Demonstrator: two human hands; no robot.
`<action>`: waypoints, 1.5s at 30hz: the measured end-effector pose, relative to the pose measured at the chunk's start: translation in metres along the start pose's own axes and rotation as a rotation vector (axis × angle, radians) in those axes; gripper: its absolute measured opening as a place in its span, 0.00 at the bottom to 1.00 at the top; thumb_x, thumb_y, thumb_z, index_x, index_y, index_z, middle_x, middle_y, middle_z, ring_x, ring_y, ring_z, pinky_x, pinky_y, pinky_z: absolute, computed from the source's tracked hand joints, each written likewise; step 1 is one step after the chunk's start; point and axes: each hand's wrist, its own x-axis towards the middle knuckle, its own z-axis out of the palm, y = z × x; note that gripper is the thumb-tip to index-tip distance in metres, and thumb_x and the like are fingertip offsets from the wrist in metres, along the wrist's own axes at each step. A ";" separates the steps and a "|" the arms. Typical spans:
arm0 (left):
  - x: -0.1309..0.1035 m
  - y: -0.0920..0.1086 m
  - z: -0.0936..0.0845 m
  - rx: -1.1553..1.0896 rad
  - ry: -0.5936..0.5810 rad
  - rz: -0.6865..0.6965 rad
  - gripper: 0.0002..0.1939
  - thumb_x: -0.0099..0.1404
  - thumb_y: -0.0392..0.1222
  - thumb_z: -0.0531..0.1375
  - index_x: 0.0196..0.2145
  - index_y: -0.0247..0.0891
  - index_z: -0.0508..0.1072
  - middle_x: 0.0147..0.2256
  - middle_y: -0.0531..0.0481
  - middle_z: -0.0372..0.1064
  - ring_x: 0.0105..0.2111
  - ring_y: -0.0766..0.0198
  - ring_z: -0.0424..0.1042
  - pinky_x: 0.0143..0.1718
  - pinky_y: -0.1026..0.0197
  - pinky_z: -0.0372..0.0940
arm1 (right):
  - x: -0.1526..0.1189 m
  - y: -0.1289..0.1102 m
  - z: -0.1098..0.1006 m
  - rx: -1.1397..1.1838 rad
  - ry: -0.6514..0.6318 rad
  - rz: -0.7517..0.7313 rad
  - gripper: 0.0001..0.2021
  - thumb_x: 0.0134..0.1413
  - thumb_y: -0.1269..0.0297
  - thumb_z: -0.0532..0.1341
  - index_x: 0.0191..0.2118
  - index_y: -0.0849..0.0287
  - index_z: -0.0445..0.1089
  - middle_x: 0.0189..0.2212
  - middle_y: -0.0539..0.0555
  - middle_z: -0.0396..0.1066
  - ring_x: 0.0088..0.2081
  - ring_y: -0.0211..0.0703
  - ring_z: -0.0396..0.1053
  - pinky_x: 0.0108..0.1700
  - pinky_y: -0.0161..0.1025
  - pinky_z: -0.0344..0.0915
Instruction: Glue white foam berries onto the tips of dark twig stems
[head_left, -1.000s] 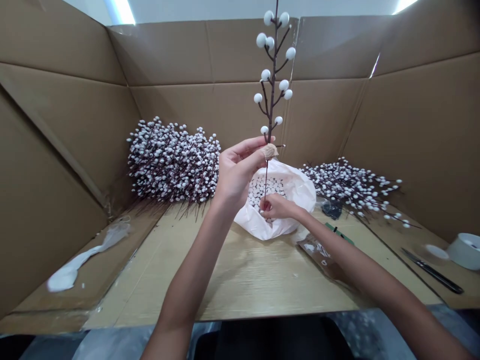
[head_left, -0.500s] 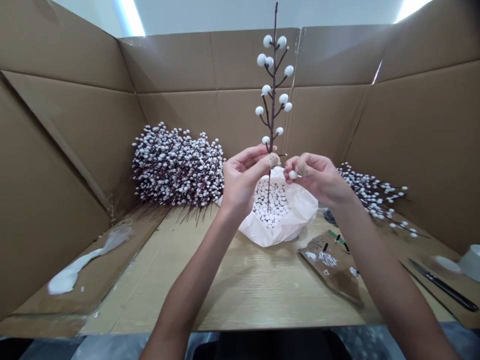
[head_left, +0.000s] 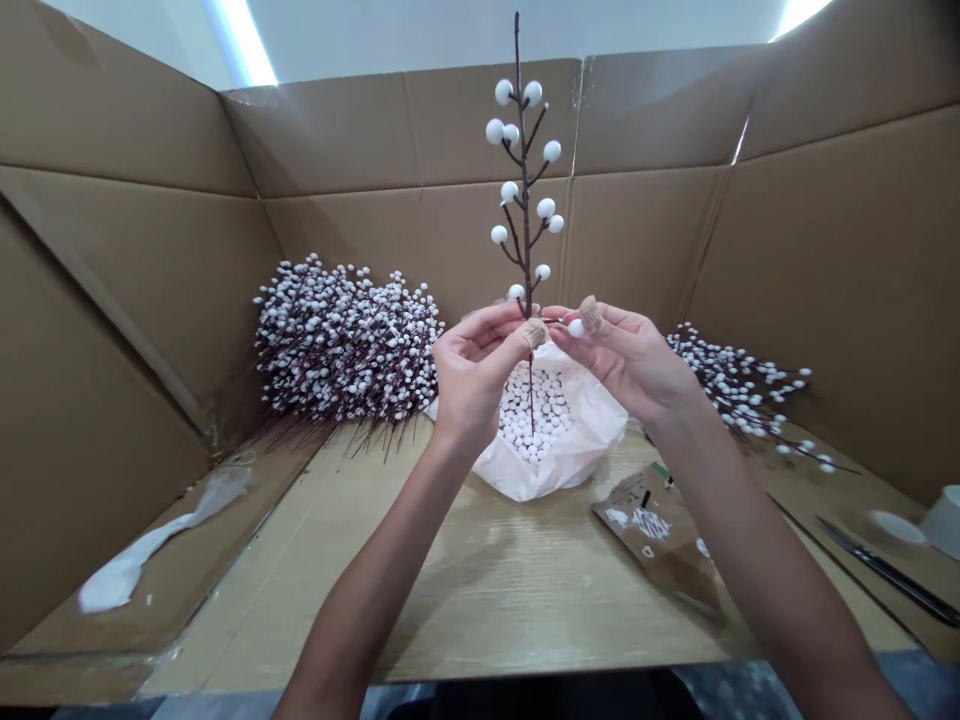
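Upright in front of me stands an artificial berry branch, a brown stem with white berries on its side twigs. My left hand pinches its lower stem between thumb and fingers. Between the thumb and fingertips of my right hand is a white berry, at the tip of a short side twig on the right of the stem. Tan wraps cover both thumb tips. Behind and below the hands, a white plastic bag lies open, full of loose white berries; the stem's lower end hangs before it.
A big pile of berry branches lies at back left, a smaller bunch at right. A cardboard piece with white blobs, scissors, a tape roll and a white plastic strip lie around. Cardboard walls enclose the table.
My right hand has moved left with the white berry, bringing it from beside the branch to the tip of a side twig. The branch appears slightly further left in view.
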 end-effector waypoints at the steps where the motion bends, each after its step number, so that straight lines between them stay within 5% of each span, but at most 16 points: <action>1: 0.000 0.000 0.001 0.000 0.011 -0.003 0.07 0.46 0.33 0.68 0.26 0.39 0.78 0.28 0.53 0.75 0.25 0.71 0.71 0.27 0.67 0.67 | -0.001 -0.001 0.001 0.020 0.000 -0.002 0.06 0.46 0.62 0.70 0.27 0.56 0.74 0.33 0.48 0.75 0.37 0.35 0.73 0.47 0.38 0.72; 4: -0.002 -0.002 0.004 0.004 0.038 -0.003 0.07 0.45 0.32 0.68 0.26 0.39 0.78 0.27 0.53 0.75 0.25 0.71 0.71 0.28 0.68 0.68 | -0.004 -0.003 0.004 0.071 0.014 -0.018 0.06 0.45 0.62 0.70 0.28 0.55 0.75 0.28 0.46 0.74 0.30 0.32 0.71 0.38 0.32 0.72; 11: -0.007 -0.005 0.009 -0.020 0.090 0.055 0.07 0.46 0.32 0.68 0.27 0.38 0.78 0.25 0.54 0.74 0.24 0.73 0.71 0.27 0.70 0.67 | -0.005 -0.005 0.011 0.099 0.060 -0.158 0.04 0.47 0.67 0.69 0.29 0.57 0.74 0.31 0.46 0.75 0.35 0.33 0.74 0.49 0.35 0.71; 28: -0.011 -0.005 0.010 0.005 0.093 0.108 0.08 0.47 0.33 0.69 0.28 0.38 0.78 0.26 0.54 0.75 0.26 0.70 0.73 0.29 0.69 0.70 | -0.011 -0.003 0.021 -0.112 0.034 -0.356 0.08 0.50 0.59 0.67 0.32 0.57 0.72 0.31 0.51 0.77 0.38 0.45 0.77 0.43 0.45 0.76; 45: -0.013 -0.003 0.012 0.119 0.120 0.161 0.07 0.46 0.32 0.69 0.26 0.37 0.77 0.26 0.53 0.76 0.27 0.68 0.75 0.31 0.66 0.73 | -0.011 0.005 0.023 -0.234 0.131 -0.448 0.09 0.49 0.58 0.67 0.31 0.57 0.70 0.31 0.50 0.78 0.39 0.44 0.77 0.41 0.43 0.77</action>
